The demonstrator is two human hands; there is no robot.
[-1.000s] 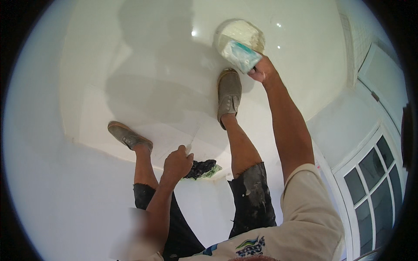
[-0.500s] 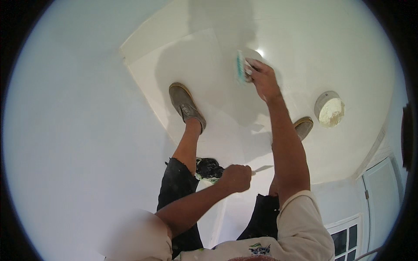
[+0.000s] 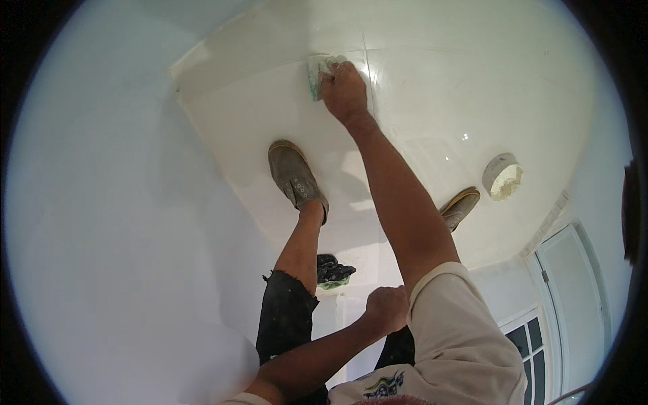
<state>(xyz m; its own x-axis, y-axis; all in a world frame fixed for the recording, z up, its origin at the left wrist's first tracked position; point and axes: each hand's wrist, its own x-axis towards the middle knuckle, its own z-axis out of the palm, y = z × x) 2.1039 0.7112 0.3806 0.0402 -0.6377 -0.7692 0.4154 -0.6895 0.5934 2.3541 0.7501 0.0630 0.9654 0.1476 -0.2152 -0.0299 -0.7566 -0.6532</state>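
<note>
My right hand (image 3: pixel 345 91) is stretched far forward, its fingers closed on a flat white-and-green scraper (image 3: pixel 316 75). The scraper is at the pale surface (image 3: pixel 405 88) near a thin dark seam; whether it touches cannot be told for certain. Closer to my body, my left hand (image 3: pixel 388 309) is a closed fist beside my right upper arm. It gripped a thin-bladed putty knife in the earlier view; that blade is now hidden behind the right arm. A round tub (image 3: pixel 503 177) of cream-coloured paste stands off to the right, beyond my right shoe (image 3: pixel 462 208).
My left shoe (image 3: pixel 297 174) is planted on the pale surface. A black plastic bag (image 3: pixel 334 270) lies behind it, with something green beneath. A white wall (image 3: pixel 121 223) runs along the left. At lower right are a pale door (image 3: pixel 577 290) and a paned window (image 3: pixel 530 344).
My right hand has moved forward and left with the scraper. My left hand has come nearer my body, and its knife has gone out of sight. The view has shifted slightly.
</note>
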